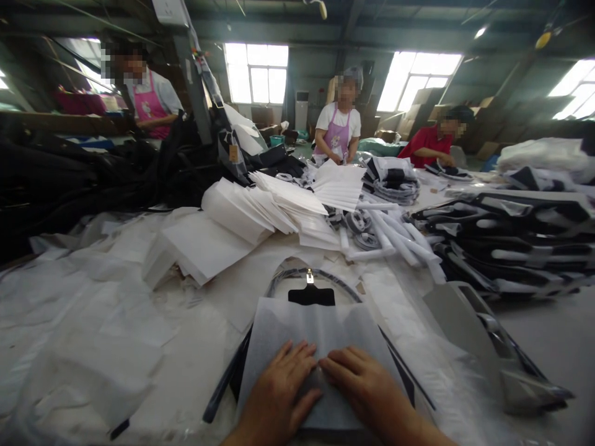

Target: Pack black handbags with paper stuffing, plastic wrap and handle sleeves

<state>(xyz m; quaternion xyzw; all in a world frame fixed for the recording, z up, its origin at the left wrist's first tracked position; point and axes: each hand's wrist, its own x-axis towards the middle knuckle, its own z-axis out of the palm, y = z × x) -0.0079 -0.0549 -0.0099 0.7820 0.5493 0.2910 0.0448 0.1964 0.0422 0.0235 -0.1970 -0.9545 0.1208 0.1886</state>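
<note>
A black bag (310, 296) with a curved strap and a small metal clasp lies flat on the table in front of me. A sheet of thin white wrapping paper (302, 325) covers most of it. My left hand (281, 393) and my right hand (369, 387) both rest flat on the paper, fingers stretched out, fingertips nearly touching at the middle. Neither hand holds anything.
Stacks of white paper sheets (242, 214) lie beyond the bag, with rolled white tubes (395, 238) and wrapped black bags (511, 238) on the right. Dark bags are piled at the left (69, 179). Three people work at the far side of the table.
</note>
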